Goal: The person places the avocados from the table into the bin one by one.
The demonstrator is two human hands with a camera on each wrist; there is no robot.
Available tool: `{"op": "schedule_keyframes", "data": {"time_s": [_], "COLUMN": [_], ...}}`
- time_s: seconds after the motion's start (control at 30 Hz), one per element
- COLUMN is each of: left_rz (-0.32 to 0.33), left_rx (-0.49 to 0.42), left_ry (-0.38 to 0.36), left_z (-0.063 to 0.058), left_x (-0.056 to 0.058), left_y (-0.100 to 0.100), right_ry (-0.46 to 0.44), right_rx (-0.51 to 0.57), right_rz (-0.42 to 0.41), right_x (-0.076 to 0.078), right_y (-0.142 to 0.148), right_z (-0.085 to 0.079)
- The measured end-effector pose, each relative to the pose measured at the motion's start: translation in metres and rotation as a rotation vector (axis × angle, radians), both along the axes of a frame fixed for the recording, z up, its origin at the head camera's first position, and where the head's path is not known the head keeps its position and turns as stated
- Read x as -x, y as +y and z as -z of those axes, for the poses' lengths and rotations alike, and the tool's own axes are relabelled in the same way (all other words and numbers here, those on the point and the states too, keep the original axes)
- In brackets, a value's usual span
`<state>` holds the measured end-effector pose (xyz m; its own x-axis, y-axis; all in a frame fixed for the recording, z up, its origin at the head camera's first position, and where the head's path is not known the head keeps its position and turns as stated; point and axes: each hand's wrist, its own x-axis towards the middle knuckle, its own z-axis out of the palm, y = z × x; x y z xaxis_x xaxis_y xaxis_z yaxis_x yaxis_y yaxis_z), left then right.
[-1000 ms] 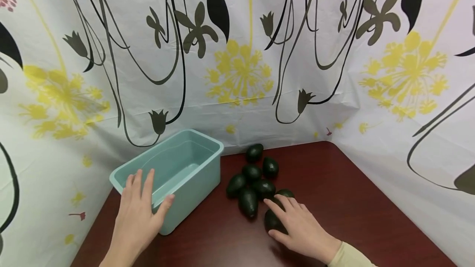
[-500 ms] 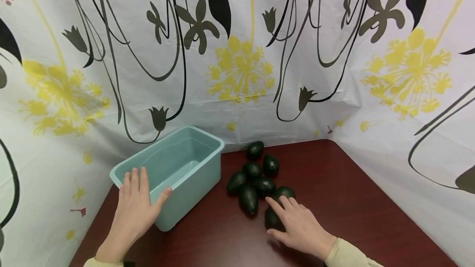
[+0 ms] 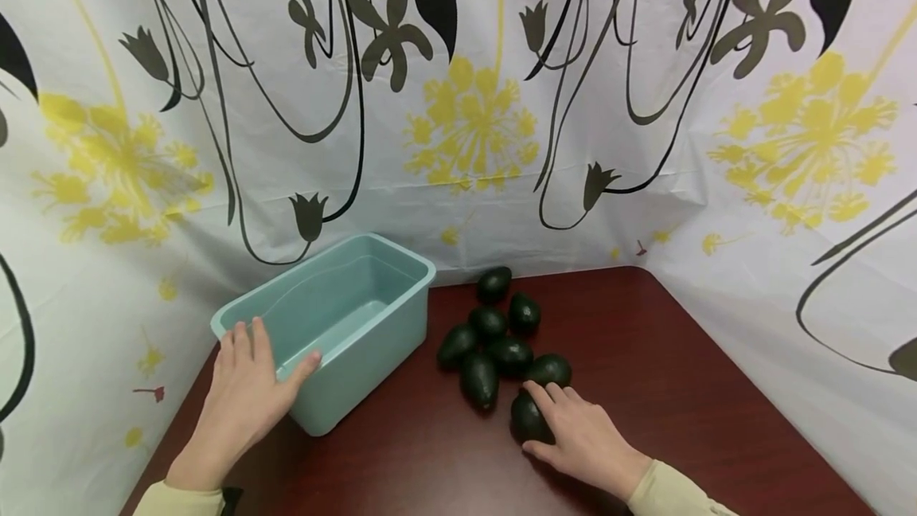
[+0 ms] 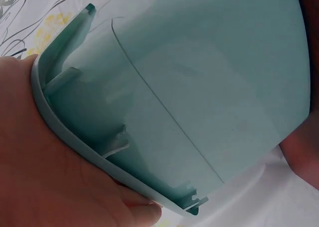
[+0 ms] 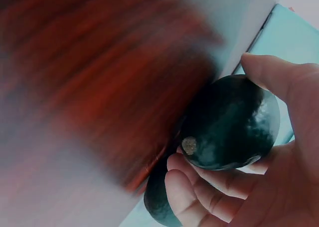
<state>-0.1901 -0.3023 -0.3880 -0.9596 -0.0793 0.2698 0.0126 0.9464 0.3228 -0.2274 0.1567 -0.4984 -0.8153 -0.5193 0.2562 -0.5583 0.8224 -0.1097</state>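
My right hand (image 3: 586, 438) holds a dark green avocado (image 3: 528, 420) at the front of a loose group on the table. In the right wrist view, thumb and fingers curl round this avocado (image 5: 232, 119), whose stem scar faces the camera; another avocado (image 5: 160, 199) shows behind the fingertips. My left hand (image 3: 239, 392) rests with straight fingers on the near-left rim of a light teal plastic bin (image 3: 372, 377). The left wrist view shows the bin's outer wall (image 4: 189, 82) and the hand lying along the rim, its fingertips mostly hidden.
Several more avocados sit right of the bin, among them one at the back (image 3: 493, 285) and one just behind my right hand, the nearest avocado (image 3: 550, 370). The dark red wooden table (image 3: 645, 357) meets a hanging flower-print cloth (image 3: 645, 142) behind and at both sides.
My right hand has closed its fingers round the front avocado, which stays in place. The left hand has slid slightly left along the bin's rim. The head view has tilted a little.
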Motion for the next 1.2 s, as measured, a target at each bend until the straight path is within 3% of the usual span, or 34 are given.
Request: {"op": "schedule_keyframes", "data": {"time_s": [0.3,0.53,0.97,1.2], "left_rz": [-0.044,-0.047,-0.045,-0.051], "left_rx": [-0.025,-0.023,-0.007,0.000], "left_ry": [-0.031,-0.024,-0.056,-0.054], "left_z": [0.002,0.003,-0.006,-0.006], "left_x": [-0.001,0.005,0.002,-0.002], "left_y": [0.003,0.010,0.003,0.003], "right_ry": [-0.022,-0.080,-0.108,-0.112], "right_rx": [0.065,0.092,0.242,0.377], "right_rz": [0.009,0.048,-0.031,-0.088], "right_x": [0.000,0.000,0.016,0.029], "right_y": [0.003,0.009,0.001,0.000], "right_z": [-0.002,-0.005,-0.022,-0.028]}}
